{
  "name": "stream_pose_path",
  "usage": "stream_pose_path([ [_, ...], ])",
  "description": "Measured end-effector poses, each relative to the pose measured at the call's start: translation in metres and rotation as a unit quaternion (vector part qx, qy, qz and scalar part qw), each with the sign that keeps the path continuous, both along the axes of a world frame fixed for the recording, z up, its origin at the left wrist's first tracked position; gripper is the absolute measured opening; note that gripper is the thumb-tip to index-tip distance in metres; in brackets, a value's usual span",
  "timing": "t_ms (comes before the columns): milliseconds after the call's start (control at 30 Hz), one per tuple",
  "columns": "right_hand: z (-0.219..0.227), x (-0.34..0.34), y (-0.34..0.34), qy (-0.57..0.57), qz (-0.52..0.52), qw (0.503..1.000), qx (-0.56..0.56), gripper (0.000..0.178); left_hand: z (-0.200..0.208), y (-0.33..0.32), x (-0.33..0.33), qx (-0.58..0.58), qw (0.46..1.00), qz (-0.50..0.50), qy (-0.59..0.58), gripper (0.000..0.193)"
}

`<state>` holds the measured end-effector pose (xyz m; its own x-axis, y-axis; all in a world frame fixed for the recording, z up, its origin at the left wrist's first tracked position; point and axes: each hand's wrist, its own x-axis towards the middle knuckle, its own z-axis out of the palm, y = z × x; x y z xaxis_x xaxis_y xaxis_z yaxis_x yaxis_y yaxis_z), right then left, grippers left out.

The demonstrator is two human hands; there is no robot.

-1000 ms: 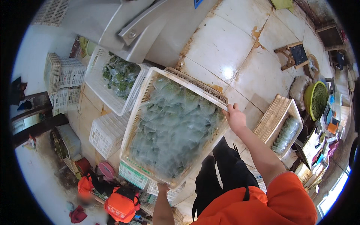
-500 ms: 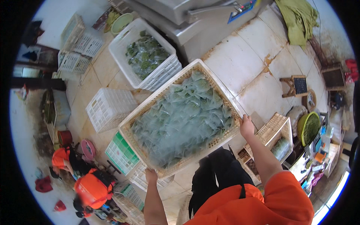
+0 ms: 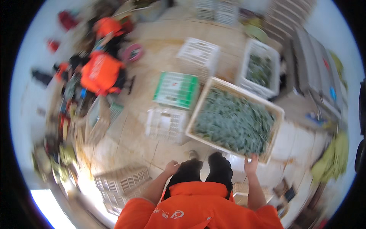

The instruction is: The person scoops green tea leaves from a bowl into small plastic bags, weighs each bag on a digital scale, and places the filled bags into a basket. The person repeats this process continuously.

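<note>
A large cream plastic crate full of clear bags of green leaves is in front of me, right of centre. My right hand is at its near rim toward the right corner, fingers over the edge and the thumb apart on the near side. My left hand is off the crate, beside my left thigh, with loosely bent fingers and nothing in it. What supports the crate underneath is hidden.
Left of the crate stand a green-and-white crate and white crates. Behind are another white crate and a white bin of greens. Metal equipment stands right. Two people in orange work at the left near a pink basin.
My left hand has let go of the crate and moved back toward my thigh. The view has swung left, so the crate now appears farther right. My right hand remains at the rim.
</note>
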<state>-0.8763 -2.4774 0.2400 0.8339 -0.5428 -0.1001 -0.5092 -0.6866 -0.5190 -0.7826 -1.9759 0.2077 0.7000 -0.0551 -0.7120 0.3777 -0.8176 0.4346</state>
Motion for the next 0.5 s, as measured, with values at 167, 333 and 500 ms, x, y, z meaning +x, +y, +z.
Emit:
stream_pose_path([
  [167, 0.003, 0.001, 0.025, 0.124, 0.178, 0.968, 0.126, 0.026, -0.02, 0.099, -0.093, 0.044, 0.972, 0.229, 0.017, 0.04],
  [333, -0.036, 0.021, -0.008, 0.213, 0.33, 0.91, 0.135, 0.025, 0.007, 0.097, -0.172, 0.024, 0.839, 0.541, -0.051, 0.039],
  [500, -0.015, 0.116, -0.023, 0.262, 0.41, 0.856, 0.178, 0.023, 0.001, 0.001, -0.262, -0.024, 0.773, 0.633, -0.019, 0.037],
])
